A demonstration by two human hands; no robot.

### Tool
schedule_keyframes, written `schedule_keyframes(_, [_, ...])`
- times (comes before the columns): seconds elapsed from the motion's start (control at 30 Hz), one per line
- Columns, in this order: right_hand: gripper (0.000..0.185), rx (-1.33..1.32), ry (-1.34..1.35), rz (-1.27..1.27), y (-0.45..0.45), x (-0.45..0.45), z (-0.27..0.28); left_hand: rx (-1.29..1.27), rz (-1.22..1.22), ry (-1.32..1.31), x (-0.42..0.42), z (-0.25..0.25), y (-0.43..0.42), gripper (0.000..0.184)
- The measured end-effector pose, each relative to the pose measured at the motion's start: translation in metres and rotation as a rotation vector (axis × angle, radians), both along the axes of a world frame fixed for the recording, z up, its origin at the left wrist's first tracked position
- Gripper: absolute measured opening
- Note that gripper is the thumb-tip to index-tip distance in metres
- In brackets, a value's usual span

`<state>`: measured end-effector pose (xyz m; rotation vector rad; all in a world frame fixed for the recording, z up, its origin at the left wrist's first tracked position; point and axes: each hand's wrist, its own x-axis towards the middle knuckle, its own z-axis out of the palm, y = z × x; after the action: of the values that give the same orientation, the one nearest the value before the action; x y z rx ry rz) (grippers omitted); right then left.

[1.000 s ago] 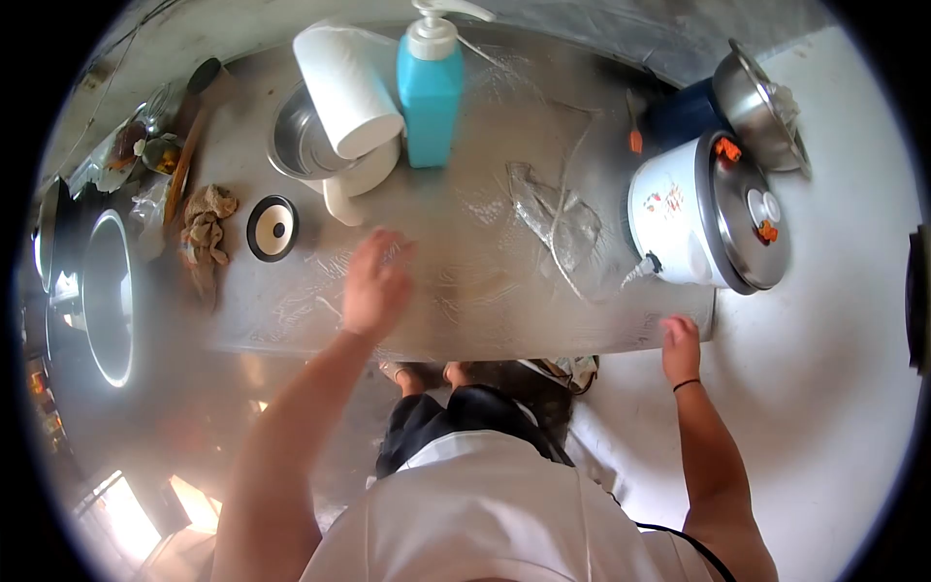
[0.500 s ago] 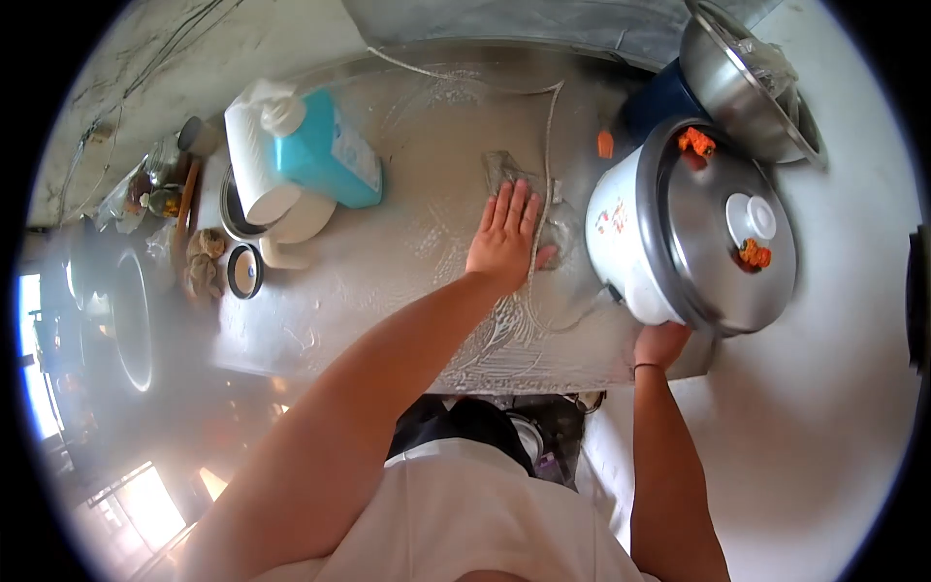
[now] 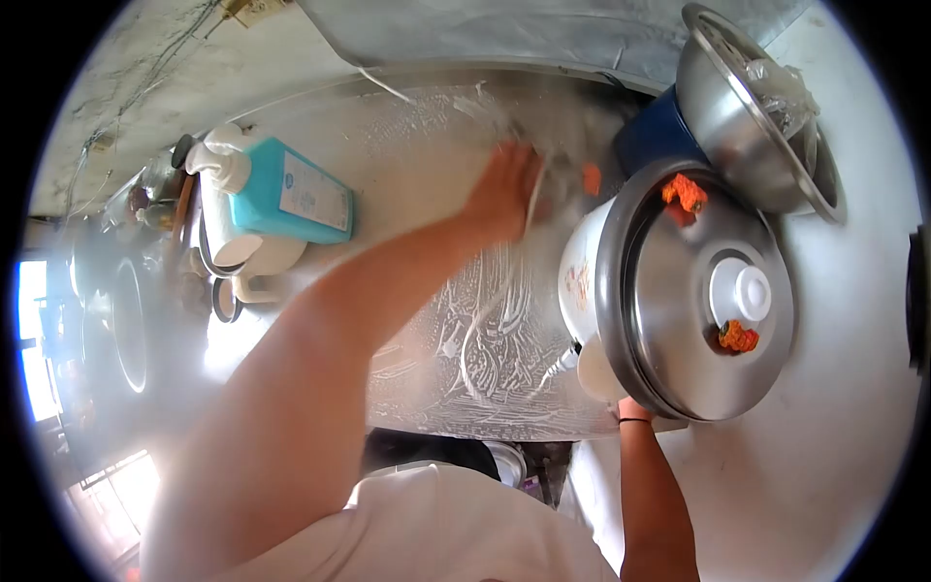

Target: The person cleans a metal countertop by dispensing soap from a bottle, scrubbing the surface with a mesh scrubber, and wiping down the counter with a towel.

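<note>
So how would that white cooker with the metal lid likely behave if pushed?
The white cooker looks broad and squat, so it would probably slide rather than tip. Whitish, foamy-looking streaks on the tabletop beside it suggest slippery footing. The orange lumps on its shiny metal lid might shift if jolted, unless fastened; I can't tell.

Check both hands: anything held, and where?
Left hand: blurred, can't tell. Right hand: at near edge of cooker, fingers hidden; can't tell.
</note>
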<state>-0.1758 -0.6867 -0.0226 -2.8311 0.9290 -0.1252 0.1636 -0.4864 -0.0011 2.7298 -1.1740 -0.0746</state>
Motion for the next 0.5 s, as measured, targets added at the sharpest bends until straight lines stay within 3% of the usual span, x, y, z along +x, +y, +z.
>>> schedule_keyframes(0.07, [0.043,0.006,0.002,0.004,-0.001,0.002,0.001,0.036,-0.096,0.004,-0.043,-0.002,0.014,0.072])
schedule_keyframes(0.23, [0.043,-0.007,0.015,0.024,-0.001,0.003,-0.002,0.011,-0.051,-0.189,0.031,-0.007,-0.035,0.07])
schedule_keyframes(0.3, [0.042,-0.02,0.014,0.03,-0.001,0.002,-0.004,-0.122,0.035,-0.212,0.062,-0.006,-0.074,0.066])
schedule_keyframes(0.43, [0.042,-0.025,0.027,0.026,0.002,0.001,-0.006,-0.09,0.037,-0.037,0.042,0.011,-0.101,0.061])
schedule_keyframes(0.5, [0.042,-0.024,0.028,0.015,0.0,0.002,-0.005,0.137,-0.37,-0.174,0.011,0.014,-0.078,0.059])
